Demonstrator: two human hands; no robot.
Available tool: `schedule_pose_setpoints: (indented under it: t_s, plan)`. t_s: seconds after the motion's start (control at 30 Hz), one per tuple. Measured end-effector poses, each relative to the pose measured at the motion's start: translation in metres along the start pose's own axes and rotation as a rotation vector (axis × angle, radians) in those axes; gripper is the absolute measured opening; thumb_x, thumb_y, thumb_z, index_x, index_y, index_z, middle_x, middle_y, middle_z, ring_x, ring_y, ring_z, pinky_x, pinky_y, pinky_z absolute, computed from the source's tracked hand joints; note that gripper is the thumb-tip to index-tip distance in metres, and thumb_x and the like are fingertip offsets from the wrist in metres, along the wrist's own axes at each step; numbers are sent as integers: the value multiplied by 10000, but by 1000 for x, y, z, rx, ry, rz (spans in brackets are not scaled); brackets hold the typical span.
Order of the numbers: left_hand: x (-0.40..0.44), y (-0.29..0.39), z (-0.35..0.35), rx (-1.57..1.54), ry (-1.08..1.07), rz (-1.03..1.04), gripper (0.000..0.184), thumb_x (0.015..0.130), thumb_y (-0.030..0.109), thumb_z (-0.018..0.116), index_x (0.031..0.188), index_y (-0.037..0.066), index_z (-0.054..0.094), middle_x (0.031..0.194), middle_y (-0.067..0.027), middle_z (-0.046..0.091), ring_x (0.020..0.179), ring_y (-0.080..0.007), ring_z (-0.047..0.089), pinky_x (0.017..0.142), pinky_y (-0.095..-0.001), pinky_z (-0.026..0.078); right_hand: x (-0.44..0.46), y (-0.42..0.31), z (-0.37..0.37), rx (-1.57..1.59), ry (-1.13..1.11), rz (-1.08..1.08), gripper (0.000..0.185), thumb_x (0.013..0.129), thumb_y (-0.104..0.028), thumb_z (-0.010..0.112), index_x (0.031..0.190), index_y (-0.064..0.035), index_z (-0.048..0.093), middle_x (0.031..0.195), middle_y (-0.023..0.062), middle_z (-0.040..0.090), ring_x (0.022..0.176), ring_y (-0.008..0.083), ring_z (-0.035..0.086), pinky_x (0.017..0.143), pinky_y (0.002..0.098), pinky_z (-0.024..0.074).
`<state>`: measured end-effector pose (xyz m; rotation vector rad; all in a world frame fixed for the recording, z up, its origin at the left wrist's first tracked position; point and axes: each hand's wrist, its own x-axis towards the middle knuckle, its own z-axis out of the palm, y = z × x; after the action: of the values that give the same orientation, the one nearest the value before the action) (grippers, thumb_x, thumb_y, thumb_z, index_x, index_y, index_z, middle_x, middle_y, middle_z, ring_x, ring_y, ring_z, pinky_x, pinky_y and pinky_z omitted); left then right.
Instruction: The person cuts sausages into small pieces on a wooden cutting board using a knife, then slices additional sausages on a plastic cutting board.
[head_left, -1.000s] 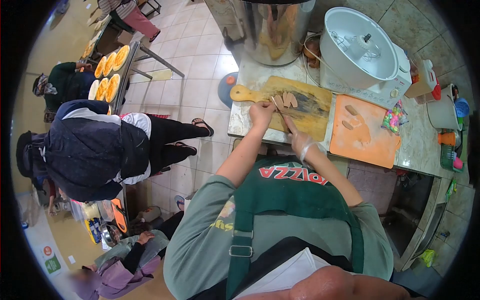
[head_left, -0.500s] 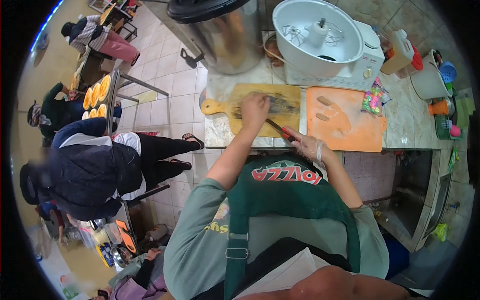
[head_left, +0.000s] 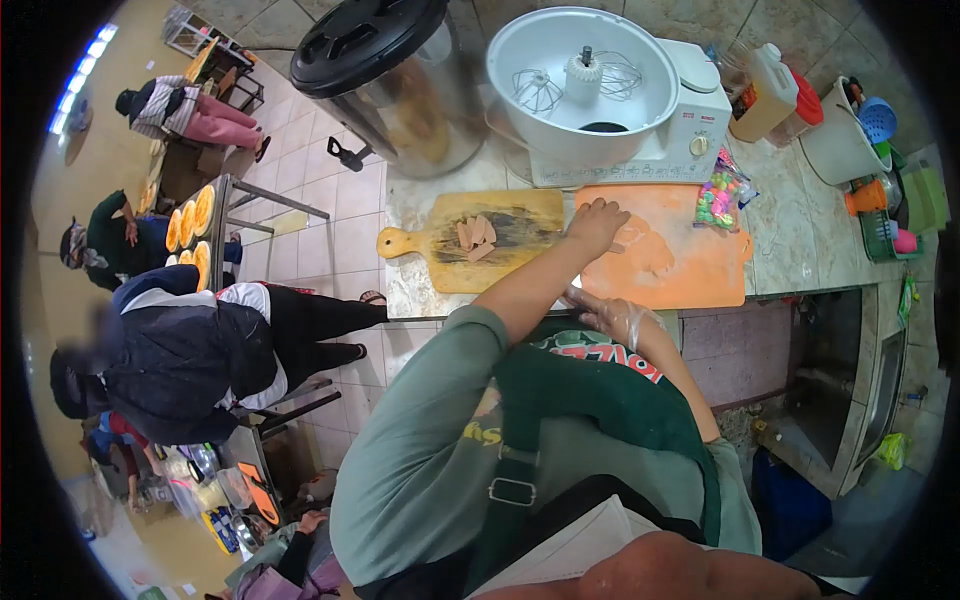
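My left hand (head_left: 598, 228) reaches over the left part of the orange cutting board (head_left: 690, 275), fingers bent down onto it. It covers the spot where a brownish sausage-like piece lay, so what the fingers hold is hidden. At the counter's front edge, my right hand (head_left: 615, 318), in a clear plastic glove, is closed around a knife mostly hidden by my left forearm. Several cut brownish-pink sausage-like pieces (head_left: 476, 238) lie in a small heap on the wooden paddle board (head_left: 510, 275).
Behind the boards stand a white stand mixer (head_left: 690, 125) with whisks in its bowl and a tall metal container (head_left: 420, 130) with a black lid. A bag of colourful sweets (head_left: 718, 195) rests on the orange board's corner. People work at tables to the left.
My left hand has moved right, from the wooden board to the orange one, uncovering the cut pieces. My right hand has drawn slightly back with the knife. The view has shifted.
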<state>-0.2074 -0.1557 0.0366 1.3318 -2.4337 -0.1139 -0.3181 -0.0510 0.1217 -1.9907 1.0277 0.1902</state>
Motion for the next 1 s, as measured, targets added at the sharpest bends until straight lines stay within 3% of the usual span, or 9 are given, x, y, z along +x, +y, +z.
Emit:
schedule_pose_setpoints:
  t_s: [0.1,0.17,0.3,0.37,0.5,0.7,0.8,0.9,1.0]
  plan:
    - [5,-6,-7,-54,-306,-125,383,651,285,644,977,99,565,1019,-104,547,980,-284,481,762,-359,399,3,5,-1,95,82,-176,532,845,-186,454,1307,-314,223,958,172,583,839,348,569,719,422,449]
    - [0,-6,-12,-179,-186,-267,337,648,229,656,943,85,577,945,-110,584,917,-260,529,729,-356,421,-1,-5,-14,15,-26,-29,544,843,-174,456,1310,-314,215,965,153,587,847,343,569,721,415,450]
    - [-27,-20,-40,-415,149,-368,298,665,175,641,938,73,580,842,-112,609,811,-230,580,685,-342,451,26,-6,-10,0,-59,-99,552,840,-167,462,1312,-309,214,960,150,589,863,339,567,741,410,445]
    - [-49,-33,-55,-582,287,-591,304,686,155,626,970,61,567,844,-124,615,750,-219,603,659,-321,471,40,-24,-13,-13,-121,-50,525,849,-179,437,1312,-296,219,998,158,577,895,348,555,778,416,431]
    - [-104,-62,-106,-601,440,-922,310,702,166,623,990,66,566,848,-128,619,749,-221,610,668,-303,474,92,-9,25,-62,-89,-331,508,851,-198,413,1313,-282,218,1041,189,551,928,370,536,811,428,414]
    - [-175,-97,-92,-432,590,-1289,362,638,191,628,975,68,580,769,-134,613,717,-258,600,642,-331,471,140,-4,43,-119,-6,-430,552,835,-244,390,1335,-290,163,1114,247,486,935,418,512,819,414,416]
    - [-185,-98,-67,-379,671,-1238,280,647,200,611,882,49,608,723,-138,602,677,-281,589,619,-352,461,141,-11,36,-148,-94,-397,558,844,-198,383,1349,-239,150,1212,225,421,1039,390,467,871,365,388]
    - [-186,-93,-64,-405,730,-1241,225,652,191,603,818,38,613,689,-138,593,647,-286,583,597,-355,456,143,-13,41,-66,95,-650,537,854,-136,365,1351,-158,163,1291,185,354,1156,325,390,925,309,334]
    - [-181,-83,-76,-451,750,-1314,176,658,160,586,768,24,607,685,-157,590,654,-304,582,605,-367,457,140,-22,40,139,-13,-368,514,864,-98,333,1350,-115,163,1323,156,324,1192,263,363,939,275,302]
